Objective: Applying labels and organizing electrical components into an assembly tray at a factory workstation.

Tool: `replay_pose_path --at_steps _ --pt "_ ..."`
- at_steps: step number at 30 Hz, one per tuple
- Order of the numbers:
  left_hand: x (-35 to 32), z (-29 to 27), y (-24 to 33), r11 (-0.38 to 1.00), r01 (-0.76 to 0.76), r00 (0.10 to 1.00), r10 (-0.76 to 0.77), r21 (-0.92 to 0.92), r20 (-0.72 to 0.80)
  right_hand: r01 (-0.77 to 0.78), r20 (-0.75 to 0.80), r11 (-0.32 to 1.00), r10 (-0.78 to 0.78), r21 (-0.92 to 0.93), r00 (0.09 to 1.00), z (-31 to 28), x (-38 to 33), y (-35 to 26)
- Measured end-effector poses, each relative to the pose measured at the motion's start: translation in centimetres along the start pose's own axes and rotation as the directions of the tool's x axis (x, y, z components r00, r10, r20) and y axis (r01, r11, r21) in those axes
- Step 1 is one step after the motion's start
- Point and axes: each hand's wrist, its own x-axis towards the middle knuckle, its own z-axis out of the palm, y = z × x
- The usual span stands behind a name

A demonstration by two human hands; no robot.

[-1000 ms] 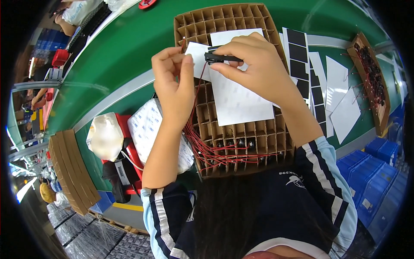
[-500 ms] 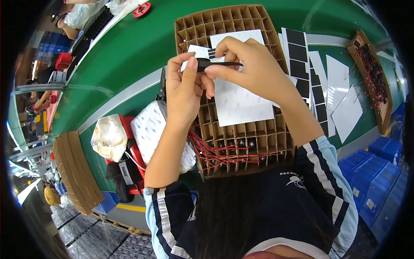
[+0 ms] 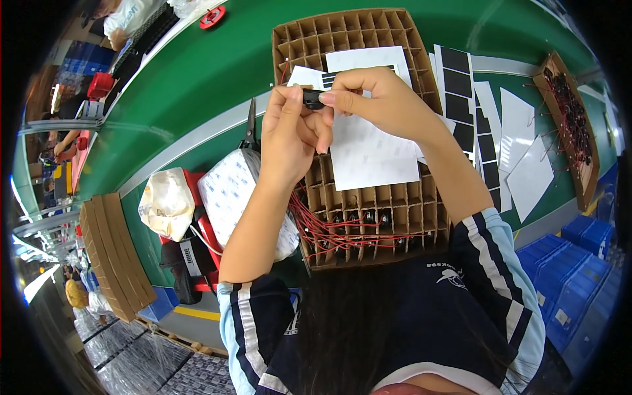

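Pinching a small black rounded part (image 3: 312,99), left hand (image 3: 287,135) and right hand (image 3: 380,99) curled nearly closed on it — ends finger-hidden, thin red wires (image 3: 305,222) at six o'clock.

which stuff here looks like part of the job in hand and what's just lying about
Seemingly in use:
- black part, being held
- divided cardboard box beneath
- red wires across its lower cells
- white sheet on the box
- black-patched sheets, probably

Apparently lying about:
- scissors
- red object on the bench
- blue crates
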Motion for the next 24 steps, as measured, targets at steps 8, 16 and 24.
replay_pose_path --at_steps 8,16,24 --pt "0.2 -0.1 0.1 0.896 -0.033 0.988 0.098 0.443 -0.123 -0.078 -0.121 0.958 0.046 -0.275 0.992 0.4 -0.4 -0.4" --pt "0.4 0.2 -0.2 0.894 -0.057 0.974 0.148 0.444 -0.173 -0.001 -0.039 0.999 -0.001 -0.054 0.999 -0.1 -0.4 -0.2" --pt "0.5 -0.2 -0.4 0.962 -0.016 0.976 0.073 0.272 -0.203 0.017 -0.058 0.992 -0.024 -0.127 0.998 -0.2 -0.3 -0.2"
